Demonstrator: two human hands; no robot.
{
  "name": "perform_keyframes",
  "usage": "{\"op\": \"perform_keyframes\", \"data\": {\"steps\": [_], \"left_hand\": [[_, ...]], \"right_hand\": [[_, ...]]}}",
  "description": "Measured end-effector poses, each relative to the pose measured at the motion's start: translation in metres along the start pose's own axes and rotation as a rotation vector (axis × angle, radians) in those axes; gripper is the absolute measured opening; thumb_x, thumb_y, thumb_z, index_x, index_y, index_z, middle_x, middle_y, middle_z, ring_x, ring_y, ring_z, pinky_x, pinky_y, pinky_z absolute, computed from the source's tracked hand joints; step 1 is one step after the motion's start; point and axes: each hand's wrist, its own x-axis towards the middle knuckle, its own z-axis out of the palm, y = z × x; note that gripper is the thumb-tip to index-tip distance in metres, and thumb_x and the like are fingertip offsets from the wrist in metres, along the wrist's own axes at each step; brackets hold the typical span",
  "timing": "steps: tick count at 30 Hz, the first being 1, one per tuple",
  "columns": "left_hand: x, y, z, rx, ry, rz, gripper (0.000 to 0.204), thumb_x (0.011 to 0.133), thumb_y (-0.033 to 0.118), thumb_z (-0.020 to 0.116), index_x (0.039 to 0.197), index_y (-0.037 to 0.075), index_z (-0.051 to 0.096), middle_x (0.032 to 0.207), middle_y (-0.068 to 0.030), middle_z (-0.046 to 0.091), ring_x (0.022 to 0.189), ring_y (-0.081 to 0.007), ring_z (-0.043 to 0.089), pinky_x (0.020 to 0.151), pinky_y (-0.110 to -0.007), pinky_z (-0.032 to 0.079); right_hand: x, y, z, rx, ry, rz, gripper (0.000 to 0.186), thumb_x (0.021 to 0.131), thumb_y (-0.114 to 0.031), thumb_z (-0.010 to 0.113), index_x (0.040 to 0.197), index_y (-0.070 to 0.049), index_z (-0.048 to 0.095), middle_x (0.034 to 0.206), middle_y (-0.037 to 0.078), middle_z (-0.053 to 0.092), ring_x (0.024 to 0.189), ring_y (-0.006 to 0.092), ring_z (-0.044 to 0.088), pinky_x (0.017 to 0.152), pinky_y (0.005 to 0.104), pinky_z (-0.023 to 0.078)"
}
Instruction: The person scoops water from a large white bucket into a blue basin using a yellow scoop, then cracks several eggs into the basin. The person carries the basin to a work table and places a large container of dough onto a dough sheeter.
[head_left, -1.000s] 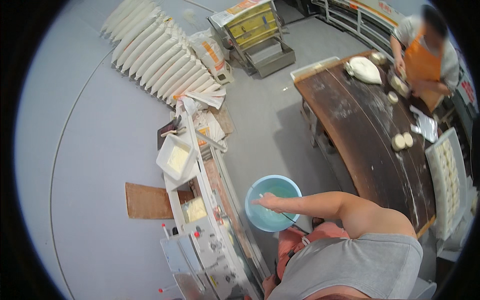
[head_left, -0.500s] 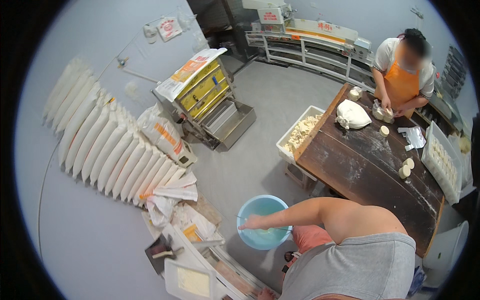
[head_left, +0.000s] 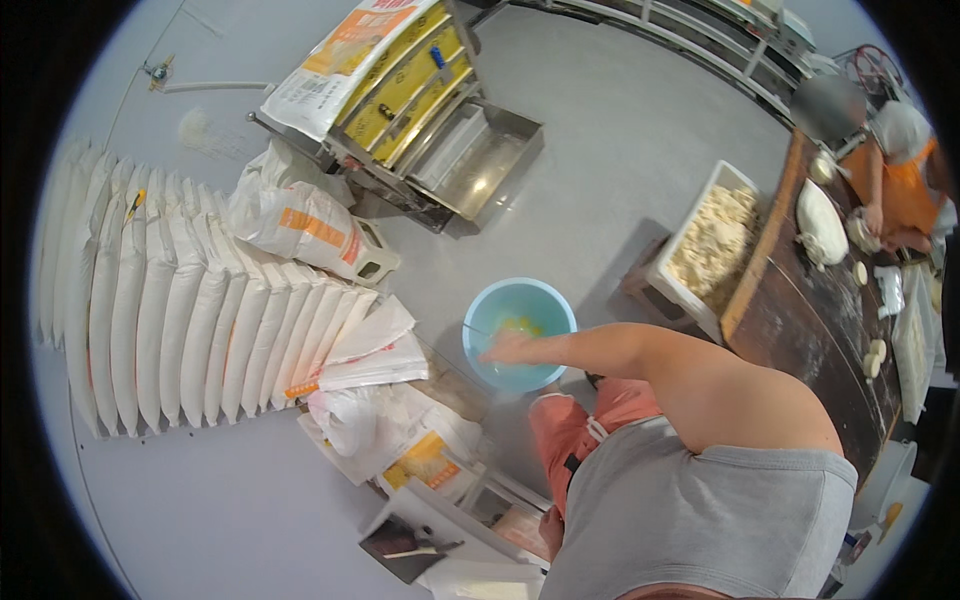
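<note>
A light blue basin (head_left: 556, 310) stands on the floor in front of me. My right hand (head_left: 512, 348) reaches down into it, closed around a thin dark rod (head_left: 476, 329), one end of which shows at the basin's left side. The hand is smeared by motion, and what the rod belongs to is hidden. Something yellow and wet (head_left: 524, 326) lies in the basin beside the hand. My left hand (head_left: 550, 530) is low by my leg, next to the edge of a pale bench; its fingers are mostly hidden.
White sacks (head_left: 190, 310) stand in a row along the left wall. A metal-trayed yellow machine (head_left: 410, 95) is beyond them. A white crate (head_left: 672, 290) of dough pieces stands by the dark wooden table (head_left: 810, 330), where a person in an orange apron (head_left: 885, 185) handles a bag.
The view has shifted, so the basin sits higher and the table farther right. My right hand is lower in the basin, with less of the rod showing. More of my left hand shows.
</note>
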Motion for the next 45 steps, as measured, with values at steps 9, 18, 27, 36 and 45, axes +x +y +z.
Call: {"op": "perform_keyframes", "data": {"steps": [9,18,27,36,45], "left_hand": [[0.199,0.232,-0.123,-0.53,0.024,-0.394,0.032,0.106,0.029,0.068,0.126,0.005,0.067,0.104,-0.0105,0.072,0.088,-0.0243,0.074,0.066,-0.036,0.058],[0.234,0.395,-0.152,-0.542,0.094,-0.419,0.037,0.107,0.033,0.069,0.132,0.007,0.062,0.115,-0.0102,0.072,0.097,-0.0235,0.073,0.076,-0.038,0.061],[0.176,0.324,-0.064,-0.297,-0.056,-0.612,0.042,0.108,0.03,0.066,0.133,-0.005,0.062,0.114,-0.0179,0.075,0.096,-0.0285,0.074,0.082,-0.04,0.062],[0.238,0.469,-0.065,-0.377,0.043,-0.587,0.038,0.109,0.034,0.066,0.129,0.002,0.065,0.109,-0.0078,0.071,0.095,-0.0206,0.069,0.074,-0.034,0.057],[0.3,0.627,-0.09,-0.143,-0.126,-0.252,0.042,0.111,0.035,0.065,0.136,0.003,0.062,0.123,-0.0126,0.069,0.1,-0.0245,0.072,0.078,-0.039,0.06]], "right_hand": [[0.243,-0.086,-0.056,-0.066,-0.028,0.125,0.093,0.085,-0.071,0.073,0.145,-0.001,0.066,0.148,0.026,0.064,0.136,0.0408,0.062,0.113,0.0461,0.05],[0.438,-0.069,-0.04,0.036,-0.102,0.234,0.098,0.085,-0.069,0.075,0.154,-0.003,0.054,0.15,0.026,0.062,0.14,0.0429,0.059,0.117,0.0505,0.047],[0.542,-0.097,-0.073,0.005,-0.225,0.236,0.088,0.086,-0.057,0.077,0.148,0.001,0.057,0.142,0.028,0.067,0.13,0.044,0.066,0.109,0.0506,0.053],[0.53,-0.077,-0.083,-0.32,-0.22,-0.033,0.076,0.089,-0.046,0.076,0.148,-0.003,0.059,0.146,0.03,0.06,0.128,0.0485,0.064,0.107,0.0539,0.053],[0.398,0.012,-0.178,-0.045,-0.107,0.174,0.058,0.094,-0.038,0.071,0.139,-0.002,0.064,0.124,0.026,0.074,0.119,0.0402,0.072,0.1,0.0524,0.057]]}}
